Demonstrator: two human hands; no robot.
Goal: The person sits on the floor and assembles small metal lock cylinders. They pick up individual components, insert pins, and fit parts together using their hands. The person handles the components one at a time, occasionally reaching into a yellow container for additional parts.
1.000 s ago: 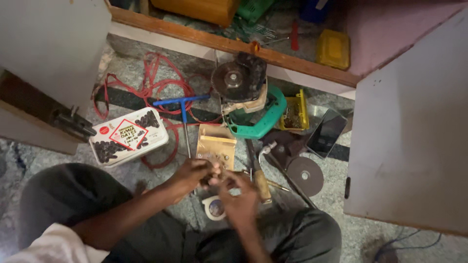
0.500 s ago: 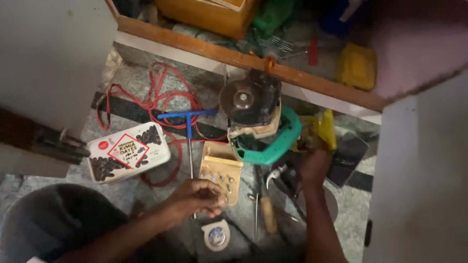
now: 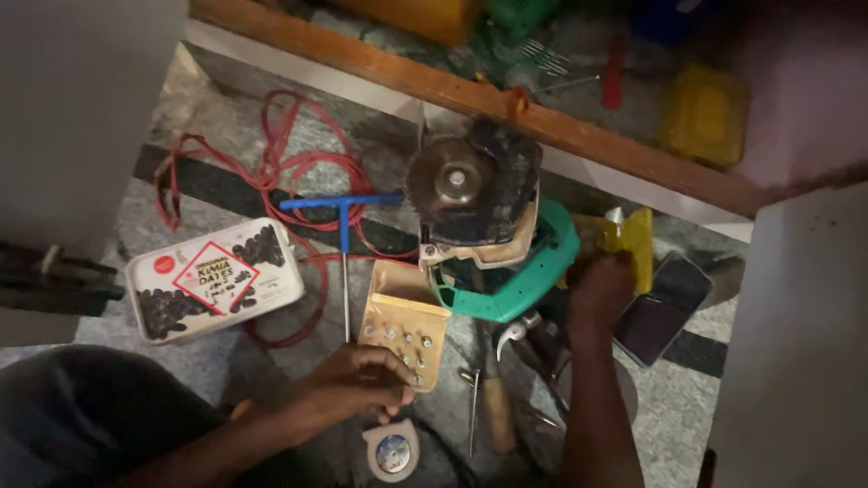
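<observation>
My left hand (image 3: pixel 355 381) rests curled on the near edge of a tan holder of small bits (image 3: pixel 402 336), fingers touching it; whether it grips anything I cannot tell. My right hand (image 3: pixel 600 291) reaches forward to a small yellow box (image 3: pixel 627 240) beside the green-bodied power cutter (image 3: pixel 493 221) with its round blade facing up. The fingers are hidden behind the hand, so their hold is unclear. A hammer (image 3: pixel 495 389) and thin metal tools lie between my arms. A small round tape measure (image 3: pixel 392 450) sits just below my left hand.
A white lidded plastic box (image 3: pixel 213 280) lies at left on the stone floor. A blue T-handle wrench (image 3: pixel 343 237) and red cable (image 3: pixel 298 172) lie behind it. A wooden ledge (image 3: pixel 470 95) edges a cabinet of tools. A dark phone (image 3: pixel 665 307) lies right. White panels flank both sides.
My right hand left the spot by my left hand and reached forward-right to the yellow box. My left hand stayed by the bit holder. The camera moved closer.
</observation>
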